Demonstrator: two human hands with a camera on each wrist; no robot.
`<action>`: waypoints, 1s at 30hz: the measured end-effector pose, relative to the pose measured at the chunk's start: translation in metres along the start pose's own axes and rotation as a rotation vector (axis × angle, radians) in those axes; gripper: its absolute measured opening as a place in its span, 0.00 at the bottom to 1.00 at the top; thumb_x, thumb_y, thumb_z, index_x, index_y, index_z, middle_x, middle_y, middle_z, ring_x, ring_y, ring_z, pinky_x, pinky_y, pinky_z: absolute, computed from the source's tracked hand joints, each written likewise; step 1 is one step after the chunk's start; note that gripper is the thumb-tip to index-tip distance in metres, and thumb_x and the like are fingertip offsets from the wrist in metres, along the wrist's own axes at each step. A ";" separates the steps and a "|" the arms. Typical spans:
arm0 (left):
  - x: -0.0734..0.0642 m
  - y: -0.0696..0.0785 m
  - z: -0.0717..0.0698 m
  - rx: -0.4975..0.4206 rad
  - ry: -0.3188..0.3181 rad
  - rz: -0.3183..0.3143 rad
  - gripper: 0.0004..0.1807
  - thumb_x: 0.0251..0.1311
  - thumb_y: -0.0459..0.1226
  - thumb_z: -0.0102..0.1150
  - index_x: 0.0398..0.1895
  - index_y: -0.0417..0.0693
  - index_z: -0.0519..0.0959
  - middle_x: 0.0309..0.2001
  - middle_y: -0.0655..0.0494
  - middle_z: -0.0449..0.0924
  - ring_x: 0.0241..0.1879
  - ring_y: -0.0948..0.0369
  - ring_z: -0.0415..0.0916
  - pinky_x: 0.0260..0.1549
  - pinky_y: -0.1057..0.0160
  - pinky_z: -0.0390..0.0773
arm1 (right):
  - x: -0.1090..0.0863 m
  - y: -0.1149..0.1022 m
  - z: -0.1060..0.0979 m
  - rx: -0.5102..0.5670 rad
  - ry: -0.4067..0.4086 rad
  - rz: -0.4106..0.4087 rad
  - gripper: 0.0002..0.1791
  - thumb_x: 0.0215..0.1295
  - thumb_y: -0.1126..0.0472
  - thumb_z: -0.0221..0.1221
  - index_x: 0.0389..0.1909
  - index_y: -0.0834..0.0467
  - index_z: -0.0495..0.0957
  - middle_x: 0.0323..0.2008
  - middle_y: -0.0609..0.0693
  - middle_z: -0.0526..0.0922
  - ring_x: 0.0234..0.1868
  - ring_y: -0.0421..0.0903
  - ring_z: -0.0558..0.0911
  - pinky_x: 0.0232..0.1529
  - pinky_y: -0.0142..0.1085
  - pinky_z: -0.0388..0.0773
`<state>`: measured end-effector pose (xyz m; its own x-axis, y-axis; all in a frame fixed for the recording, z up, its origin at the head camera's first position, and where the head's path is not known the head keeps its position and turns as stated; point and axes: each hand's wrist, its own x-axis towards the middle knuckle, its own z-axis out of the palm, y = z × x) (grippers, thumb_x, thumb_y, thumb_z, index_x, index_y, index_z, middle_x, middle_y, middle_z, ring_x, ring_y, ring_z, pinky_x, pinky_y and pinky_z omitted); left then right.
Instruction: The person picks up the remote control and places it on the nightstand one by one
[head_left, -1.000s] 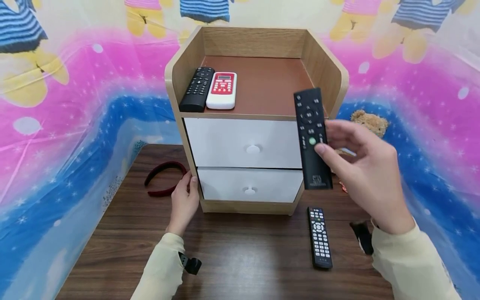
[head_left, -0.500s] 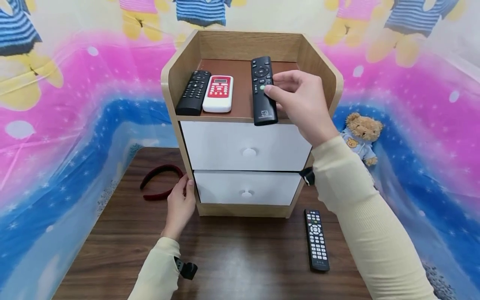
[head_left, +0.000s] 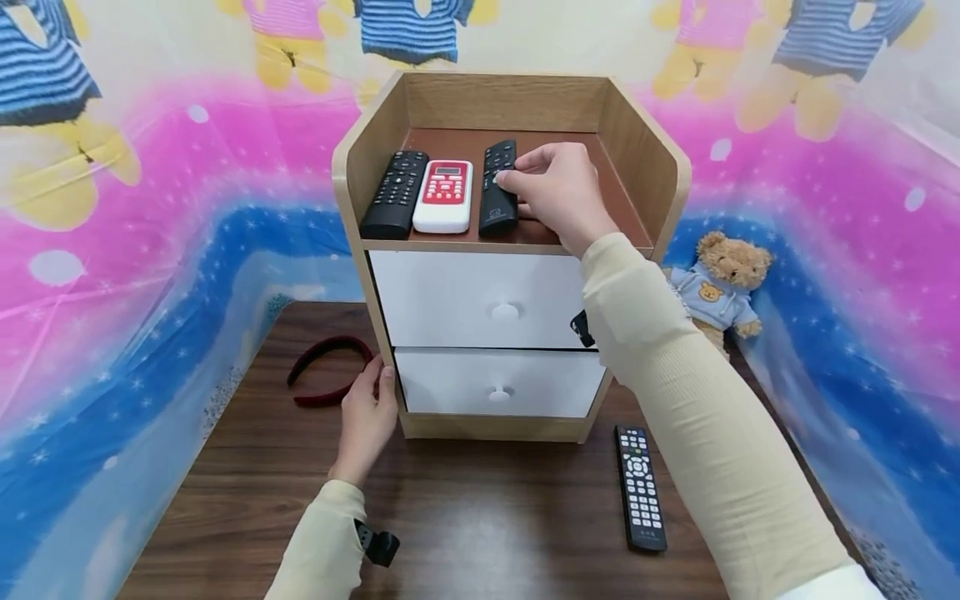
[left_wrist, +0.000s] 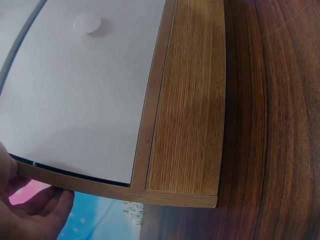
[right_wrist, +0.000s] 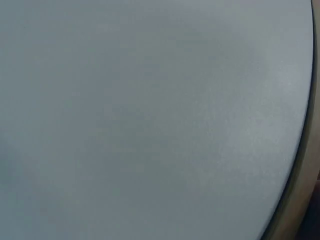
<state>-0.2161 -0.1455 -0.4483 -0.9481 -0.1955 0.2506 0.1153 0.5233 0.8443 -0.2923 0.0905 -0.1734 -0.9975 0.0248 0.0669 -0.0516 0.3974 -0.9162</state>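
Observation:
In the head view my right hand [head_left: 562, 192] pinches a black remote control [head_left: 498, 200] by its right edge, on the brown top shelf of the small wooden cabinet [head_left: 491, 428]. Left of it lie a white and red remote [head_left: 442, 221] and another black remote [head_left: 388, 218], side by side. My left hand [head_left: 366, 421] grips the cabinet's lower left edge. The left wrist view has that hand [left_wrist: 37, 210] with its thumb at the front and fingertips against the outer side panel. The right wrist view contains only a white drawer front [right_wrist: 150, 125] and the cabinet's edge.
Two white drawers with round knobs [head_left: 505, 312] are closed. A black remote with white buttons [head_left: 640, 492] lies on the wooden table [head_left: 480, 517] at the front right. A dark red headband [head_left: 322, 400] lies beside my left hand; a teddy bear [head_left: 723, 283] sits behind my right arm.
My right hand has carried the black remote leftward from beside the cabinet and lowered it onto the top shelf, right of the white and red remote. The left hand stays on the cabinet's edge.

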 end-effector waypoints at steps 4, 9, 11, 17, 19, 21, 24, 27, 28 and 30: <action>-0.002 -0.002 0.003 0.001 0.015 0.013 0.26 0.78 0.41 0.42 0.70 0.31 0.65 0.64 0.32 0.71 0.63 0.40 0.69 0.59 0.40 0.70 | 0.002 0.005 0.004 -0.079 0.013 -0.045 0.19 0.66 0.53 0.64 0.55 0.57 0.80 0.52 0.51 0.81 0.45 0.43 0.84 0.49 0.31 0.80; -0.002 -0.003 0.003 -0.005 0.024 -0.001 0.25 0.78 0.41 0.43 0.69 0.32 0.66 0.63 0.33 0.71 0.62 0.41 0.70 0.58 0.41 0.71 | 0.003 0.009 0.007 -0.103 0.028 -0.080 0.18 0.66 0.50 0.64 0.51 0.56 0.82 0.51 0.49 0.81 0.44 0.43 0.80 0.44 0.31 0.81; -0.001 -0.004 0.004 -0.006 0.028 0.001 0.26 0.78 0.41 0.43 0.69 0.32 0.66 0.63 0.33 0.72 0.62 0.41 0.71 0.58 0.41 0.72 | 0.003 0.010 0.008 -0.116 0.037 -0.089 0.18 0.66 0.49 0.64 0.50 0.55 0.83 0.50 0.49 0.81 0.43 0.42 0.80 0.41 0.31 0.81; -0.001 -0.004 0.006 -0.023 0.040 -0.003 0.26 0.78 0.41 0.43 0.69 0.33 0.66 0.62 0.34 0.73 0.60 0.42 0.72 0.56 0.41 0.73 | 0.001 0.014 0.009 -0.134 0.067 -0.104 0.17 0.65 0.48 0.64 0.47 0.55 0.85 0.47 0.48 0.81 0.43 0.43 0.80 0.34 0.32 0.83; -0.001 -0.003 0.007 -0.029 0.034 -0.015 0.25 0.78 0.41 0.42 0.70 0.34 0.66 0.62 0.34 0.73 0.61 0.43 0.72 0.57 0.42 0.73 | 0.001 0.016 0.009 -0.142 0.071 -0.102 0.17 0.65 0.48 0.64 0.46 0.55 0.85 0.47 0.49 0.81 0.43 0.43 0.80 0.34 0.32 0.83; -0.001 -0.003 0.008 -0.034 0.033 -0.020 0.25 0.78 0.41 0.42 0.70 0.34 0.67 0.62 0.35 0.73 0.61 0.43 0.72 0.57 0.43 0.72 | 0.001 0.017 0.009 -0.171 0.074 -0.106 0.17 0.65 0.48 0.63 0.45 0.55 0.85 0.46 0.49 0.81 0.43 0.43 0.80 0.35 0.31 0.82; -0.001 -0.003 0.009 -0.025 0.042 -0.023 0.25 0.77 0.41 0.43 0.69 0.34 0.68 0.62 0.35 0.73 0.61 0.43 0.72 0.58 0.43 0.72 | 0.001 0.016 0.009 -0.206 0.073 -0.111 0.16 0.66 0.48 0.62 0.44 0.56 0.84 0.45 0.49 0.81 0.44 0.42 0.79 0.37 0.30 0.82; 0.000 -0.002 0.010 -0.022 0.065 -0.024 0.25 0.77 0.41 0.43 0.68 0.34 0.69 0.62 0.35 0.73 0.60 0.43 0.72 0.57 0.43 0.72 | 0.003 0.015 0.010 -0.230 0.082 -0.124 0.15 0.66 0.49 0.61 0.42 0.57 0.84 0.44 0.48 0.81 0.46 0.41 0.77 0.41 0.29 0.80; -0.001 -0.001 0.010 -0.023 0.071 -0.029 0.24 0.77 0.41 0.43 0.68 0.35 0.69 0.62 0.35 0.73 0.60 0.43 0.72 0.57 0.43 0.72 | 0.003 0.015 0.011 -0.238 0.084 -0.127 0.15 0.66 0.50 0.61 0.42 0.57 0.85 0.44 0.48 0.81 0.46 0.41 0.76 0.42 0.29 0.79; -0.001 -0.001 0.011 -0.026 0.078 -0.035 0.24 0.77 0.42 0.43 0.68 0.35 0.69 0.62 0.35 0.73 0.61 0.43 0.71 0.57 0.42 0.71 | 0.004 0.015 0.012 -0.254 0.094 -0.134 0.14 0.67 0.50 0.60 0.41 0.57 0.85 0.43 0.48 0.81 0.47 0.41 0.75 0.43 0.29 0.77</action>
<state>-0.2182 -0.1370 -0.4545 -0.9259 -0.2780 0.2557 0.0906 0.4938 0.8648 -0.2979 0.0852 -0.1913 -0.9730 0.0365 0.2277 -0.1569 0.6191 -0.7695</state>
